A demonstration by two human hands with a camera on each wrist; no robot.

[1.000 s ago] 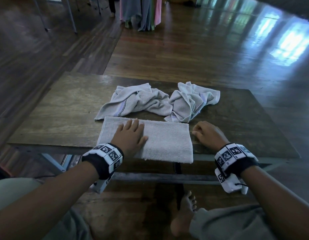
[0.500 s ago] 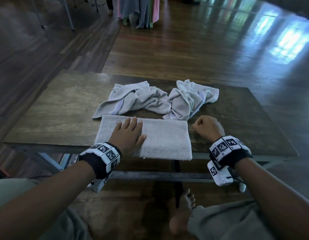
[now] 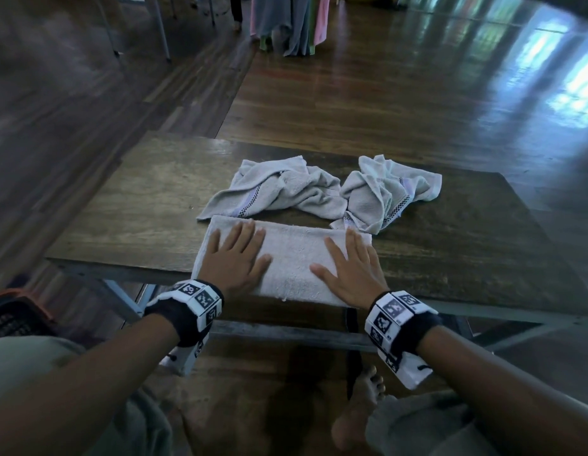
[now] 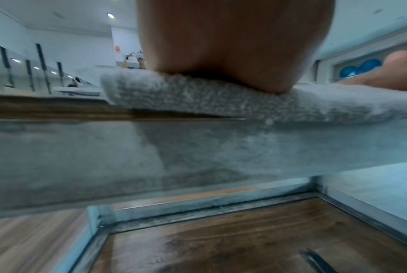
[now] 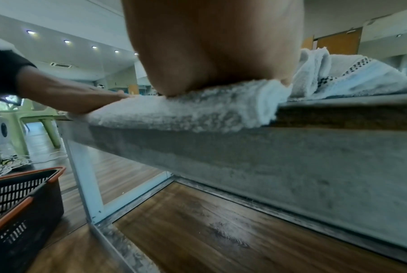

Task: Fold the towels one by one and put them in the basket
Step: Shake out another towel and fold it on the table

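A folded grey towel (image 3: 291,258) lies at the near edge of the wooden table (image 3: 138,218). My left hand (image 3: 235,253) lies flat on its left half with fingers straight. On the right half my right hand (image 3: 347,263) presses down, also flat. Both wrist views show a palm heel on the folded towel (image 4: 197,96) (image 5: 174,112) at the table's edge. Two crumpled towels sit just behind: one at the left (image 3: 279,189), one at the right (image 3: 388,192). The dark basket (image 5: 20,201) with an orange rim stands on the floor to my left, beside the table leg.
My bare foot (image 3: 358,413) rests on the wooden floor under the table. Coloured cloths (image 3: 289,21) hang far behind the table. Metal table legs (image 5: 85,177) frame the space beneath. A corner of the basket (image 3: 13,314) shows at the left edge.
My right hand, curled on the table to the right of the folded towel before, has opened and moved left onto the towel. The left hand has stayed flat on it.
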